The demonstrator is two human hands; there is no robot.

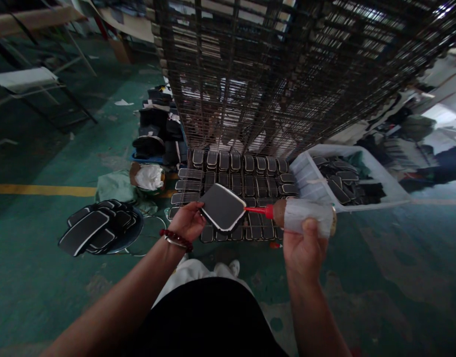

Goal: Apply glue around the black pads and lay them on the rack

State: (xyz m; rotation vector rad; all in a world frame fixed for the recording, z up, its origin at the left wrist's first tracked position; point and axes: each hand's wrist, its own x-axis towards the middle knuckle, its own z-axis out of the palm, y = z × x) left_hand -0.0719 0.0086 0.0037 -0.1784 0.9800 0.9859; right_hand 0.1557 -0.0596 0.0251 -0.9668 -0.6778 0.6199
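Observation:
My left hand (191,219) pinches the left corner of a flat black panel (222,206) with a white line along its edge. Wrapped round a squeeze bottle (308,217) is my right hand (306,245). The bottle lies on its side in the air, with a pale wrapping and a red nozzle (259,210) pointing left. The nozzle tip meets the panel's right corner. Below the panel, rows of similar black pieces (235,184) with pale edges lie on a wire rack.
Several black pieces (86,230) are heaped on a round stool at left. A white plastic crate (391,196) holding dark pieces stands at right. Tall wire racks (250,64) rise behind. Dark bundles (153,124) and an open sack (149,177) sit at left on the green floor.

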